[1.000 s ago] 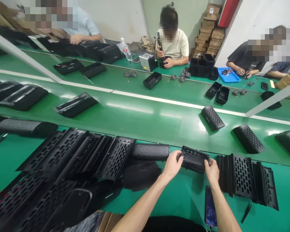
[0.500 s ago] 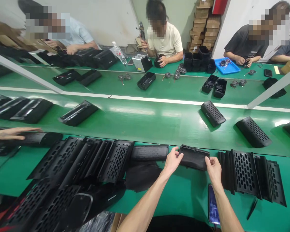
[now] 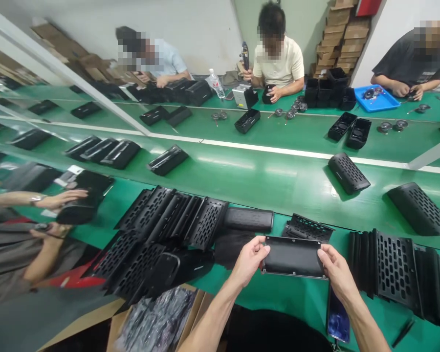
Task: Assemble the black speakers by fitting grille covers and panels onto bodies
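Note:
A black rectangular panel (image 3: 293, 257) with small fixing points along its rim is held level between both hands. My left hand (image 3: 251, 259) pinches its left end, and my right hand (image 3: 334, 266) grips its right end. Just behind it a perforated black grille (image 3: 310, 228) lies on the green table. Left of the panel are a black cloth (image 3: 231, 249) and a rounded black casing (image 3: 248, 219). More perforated grilles (image 3: 394, 266) stand in a row at the right, and a pile of them (image 3: 207, 224) leans at the left.
A green conveyor (image 3: 223, 176) carrying black housings runs behind the table. A phone (image 3: 338, 318) and a black tool (image 3: 403, 332) lie near the right forearm. An open carton (image 3: 201, 310) holds plastic-wrapped items. Another person's hands (image 3: 64, 200) work at far left; people sit opposite.
The held panel has come nearer and tilted, showing its inner face, and a grille now shows behind it. The view has swung left, bringing the neighbouring person's arms and the carton further into view.

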### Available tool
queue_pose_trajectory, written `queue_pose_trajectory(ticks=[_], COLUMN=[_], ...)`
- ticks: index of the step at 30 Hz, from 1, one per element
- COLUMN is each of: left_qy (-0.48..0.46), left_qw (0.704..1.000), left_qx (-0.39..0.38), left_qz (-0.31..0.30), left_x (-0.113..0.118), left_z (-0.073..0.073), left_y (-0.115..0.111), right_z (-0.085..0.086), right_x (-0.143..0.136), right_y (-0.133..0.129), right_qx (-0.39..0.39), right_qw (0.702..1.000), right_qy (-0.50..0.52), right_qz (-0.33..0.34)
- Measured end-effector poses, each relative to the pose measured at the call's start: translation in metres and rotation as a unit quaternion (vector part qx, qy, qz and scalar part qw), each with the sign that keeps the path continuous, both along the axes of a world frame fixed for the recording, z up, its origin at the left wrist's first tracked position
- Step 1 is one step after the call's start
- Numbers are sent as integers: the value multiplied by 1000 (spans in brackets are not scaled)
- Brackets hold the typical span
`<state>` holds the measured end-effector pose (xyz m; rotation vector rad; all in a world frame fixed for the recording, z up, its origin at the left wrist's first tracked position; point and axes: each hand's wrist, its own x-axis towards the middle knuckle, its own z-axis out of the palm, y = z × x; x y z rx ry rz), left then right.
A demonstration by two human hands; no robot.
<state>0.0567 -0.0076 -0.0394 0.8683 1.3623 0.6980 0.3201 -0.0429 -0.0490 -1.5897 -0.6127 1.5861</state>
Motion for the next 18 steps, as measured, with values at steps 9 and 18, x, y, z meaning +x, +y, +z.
queue_pose_trajectory(ticks=[9,18], left_qy=[-108,-178], left_qw=[991,981], left_qx=[-14,10], left_qz=[79,74], left_x=[-23,-65], left_z=[7,16], left_y=[-37,-67], right_z=[22,29], right_x=[-25,-56], right_y=[-13,-37], right_qx=[20,34], right_qw=[1000,998], right_qy=[-5,-17], right_qz=[19,53])
